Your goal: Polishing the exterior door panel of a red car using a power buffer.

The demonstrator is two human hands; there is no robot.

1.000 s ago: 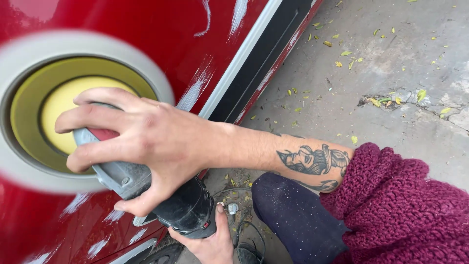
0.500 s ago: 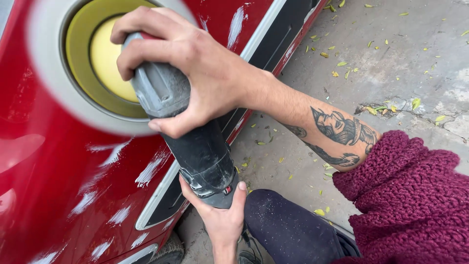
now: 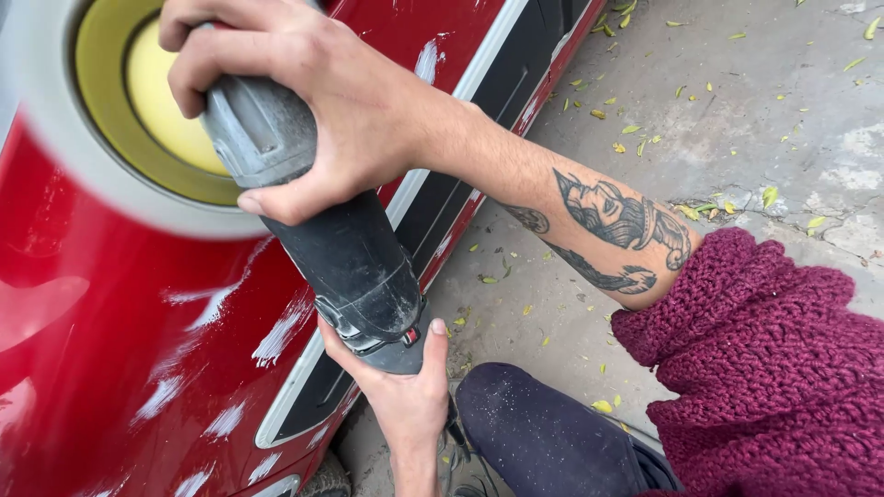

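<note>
Grey concrete ground (image 3: 737, 120) strewn with small yellow-green leaves (image 3: 635, 138), cracked at the right edge; glossy red car body panel (image 3: 101, 340) filling the left, smeared with white streaks of polish (image 3: 281, 333) and edged by a pale trim strip (image 3: 479, 74) above a dark sill. Grey and black electric polisher (image 3: 341, 248) angled against the panel, its round yellow backing and white pad (image 3: 110, 120) blurred at upper left, flat on the paint. Right hand (image 3: 322, 101) clamped over the grey head of the machine, fingers curled across the top, thumb hooked under toward the black body; tattooed forearm leading back to a pushed-up maroon knitted sleeve (image 3: 773, 368). Left hand (image 3: 401, 387) cupped under the rear end of the black body, thumb up along its side, other fingers wrapped behind. Dark trouser knee (image 3: 543, 433) dusted with specks, low centre, just beside the left wrist.
</note>
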